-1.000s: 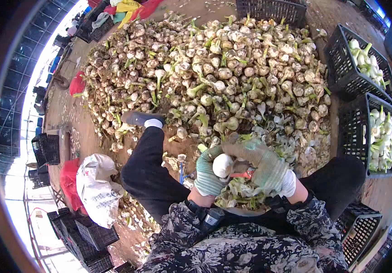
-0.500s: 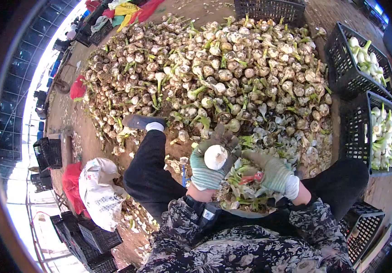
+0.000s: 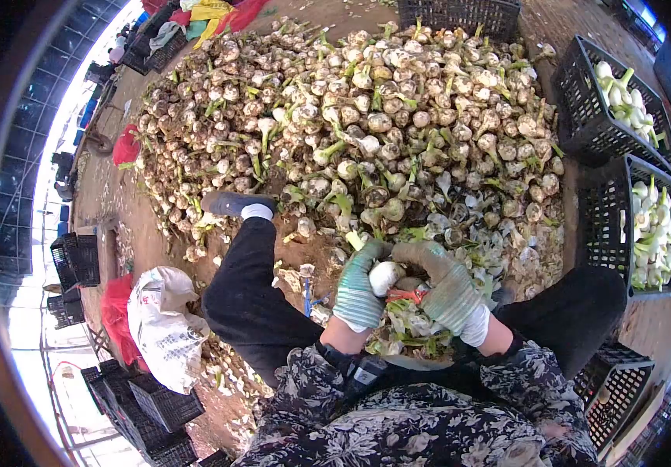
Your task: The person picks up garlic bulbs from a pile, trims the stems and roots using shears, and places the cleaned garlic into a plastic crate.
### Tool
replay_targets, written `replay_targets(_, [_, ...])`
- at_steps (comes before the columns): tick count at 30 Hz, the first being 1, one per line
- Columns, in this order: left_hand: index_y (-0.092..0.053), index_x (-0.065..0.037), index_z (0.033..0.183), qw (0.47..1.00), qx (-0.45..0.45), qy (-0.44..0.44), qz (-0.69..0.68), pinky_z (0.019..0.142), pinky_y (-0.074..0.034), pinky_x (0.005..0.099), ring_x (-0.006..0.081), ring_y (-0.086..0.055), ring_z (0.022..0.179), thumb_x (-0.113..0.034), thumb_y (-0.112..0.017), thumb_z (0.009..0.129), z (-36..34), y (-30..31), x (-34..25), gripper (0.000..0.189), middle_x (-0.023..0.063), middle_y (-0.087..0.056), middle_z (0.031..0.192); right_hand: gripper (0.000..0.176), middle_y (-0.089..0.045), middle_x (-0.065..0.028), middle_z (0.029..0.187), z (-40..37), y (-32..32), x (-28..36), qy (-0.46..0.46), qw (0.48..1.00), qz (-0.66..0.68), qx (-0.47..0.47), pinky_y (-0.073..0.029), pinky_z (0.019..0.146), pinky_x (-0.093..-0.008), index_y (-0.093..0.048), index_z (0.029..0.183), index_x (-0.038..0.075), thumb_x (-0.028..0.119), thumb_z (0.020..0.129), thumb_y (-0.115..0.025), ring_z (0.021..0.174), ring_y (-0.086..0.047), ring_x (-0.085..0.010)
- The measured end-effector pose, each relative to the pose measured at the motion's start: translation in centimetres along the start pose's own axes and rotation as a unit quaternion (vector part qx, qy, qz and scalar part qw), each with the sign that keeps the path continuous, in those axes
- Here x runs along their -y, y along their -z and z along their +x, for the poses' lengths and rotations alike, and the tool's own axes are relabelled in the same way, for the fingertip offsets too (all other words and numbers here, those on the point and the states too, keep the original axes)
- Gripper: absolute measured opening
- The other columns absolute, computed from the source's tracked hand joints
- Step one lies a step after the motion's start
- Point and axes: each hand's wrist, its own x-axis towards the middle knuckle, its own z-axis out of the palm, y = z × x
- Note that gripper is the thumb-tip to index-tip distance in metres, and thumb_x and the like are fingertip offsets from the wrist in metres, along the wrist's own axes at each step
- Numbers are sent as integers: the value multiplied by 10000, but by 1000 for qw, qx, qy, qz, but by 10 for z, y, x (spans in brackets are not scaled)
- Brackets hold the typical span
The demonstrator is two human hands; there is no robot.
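Observation:
My left hand (image 3: 360, 289), in a striped glove, is wrapped round a white garlic bulb (image 3: 386, 278), whose green stem end sticks out above the fingers. Close against its right side is my right hand (image 3: 446, 286), also gloved, closed on a red-handled tool (image 3: 408, 295). The tool's working end is hidden by the bulb and fingers. Below both hands lie peeled skins and leaf scraps (image 3: 413, 331) over my lap. A large heap of untrimmed garlic bulbs (image 3: 335, 117) spreads out in front.
Two black crates (image 3: 606, 226) of cleaned white bulbs stand at the right. Another black crate (image 3: 460, 17) is behind the heap. A white sack (image 3: 165, 323) lies at the left near stacked black crates (image 3: 144, 409). My shoe (image 3: 234, 204) touches the heap's edge.
My left hand has turned the bulb, so its stem now points up and away. My right hand has moved left and up with the red-handled tool, and the two hands have come together.

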Motion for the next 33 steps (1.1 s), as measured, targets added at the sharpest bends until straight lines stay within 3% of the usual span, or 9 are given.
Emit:
replay_targets(7, [-553, -44, 903, 997, -45, -63, 22, 546, -517, 298, 184, -583, 641, -230, -522, 843, 14, 7, 5, 198, 68, -575, 768, 282, -595, -125, 844, -8, 3, 7, 0, 985, -156, 74, -455, 678, -358, -582, 936, 109, 154, 676, -684, 805, -577, -313])
replay_targets(10, [-553, -51, 902, 993, -26, -114, 13, 513, -491, 280, 176, -575, 613, -218, -545, 830, -1, -14, -5, 183, 59, -569, 764, 342, -601, -119, 890, -19, -5, 12, -73, 929, -111, 345, -458, 667, -344, -571, 928, 48, 350, 773, -611, 780, -582, -303])
replay_targets(13, [-544, -40, 882, 984, -12, -168, 58, 464, -472, 250, 148, -557, 600, -213, -580, 813, -5, -15, -8, 190, 38, -547, 732, 388, -603, -105, 945, -9, 23, -8, -230, 949, 86, 196, -445, 755, -346, -556, 1039, 73, 396, 827, -530, 838, -577, -286])
replay_targets(17, [-550, -40, 888, 952, -24, -257, 162, 514, -478, 247, 130, -551, 631, -197, -574, 811, -8, -28, -1, 177, 30, -547, 751, 487, -621, -91, 884, -8, -8, -35, -85, 948, 305, 11, -465, 744, -284, -490, 1082, -24, 347, 790, -611, 851, -603, -193])
replay_targets(23, [-553, -56, 883, 978, -27, -203, 50, 569, -475, 241, 117, -547, 659, -220, -575, 806, 1, -13, -1, 184, 23, -540, 797, 445, -592, -74, 986, -14, 6, -23, -301, 896, 301, 124, -524, 691, -321, -457, 1131, 11, 286, 812, -598, 826, -609, -192])
replay_targets(26, [-544, -60, 895, 954, -34, -261, 144, 556, -474, 244, 123, -548, 659, -225, -579, 805, 1, -18, 7, 191, 13, -542, 789, 549, -541, -100, 1116, -6, 12, -31, -419, 705, 564, 100, -488, 788, -333, -353, 1231, 8, 257, 809, -600, 929, -576, -203])
replay_targets(27, [-537, -61, 900, 932, -45, -299, 201, 545, -474, 247, 124, -548, 652, -230, -580, 805, 2, -20, 9, 198, 10, -542, 785, 549, -541, -100, 1116, -11, 9, -35, -419, 704, 564, 98, -488, 788, -333, -353, 1231, 8, 257, 809, -600, 929, -576, -203])
replay_targets(29, [-537, -63, 899, 942, -33, -289, 164, 555, -474, 253, 120, -549, 662, -200, -580, 806, 2, -22, 7, 171, 11, -550, 790, 503, -542, -107, 1125, -18, 1, -47, -266, 942, 190, 79, -455, 838, -324, -383, 1219, 13, 213, 810, -598, 954, -568, -213])
replay_targets(33, [-547, -65, 904, 986, 27, -154, 52, 612, -474, 258, 119, -552, 708, -143, -576, 803, 0, -11, -8, 130, 15, -559, 806, 385, -572, -121, 1070, -10, 24, -6, -319, 811, 480, 96, -436, 836, -276, -457, 1138, -38, 159, 827, -573, 985, -573, -207])
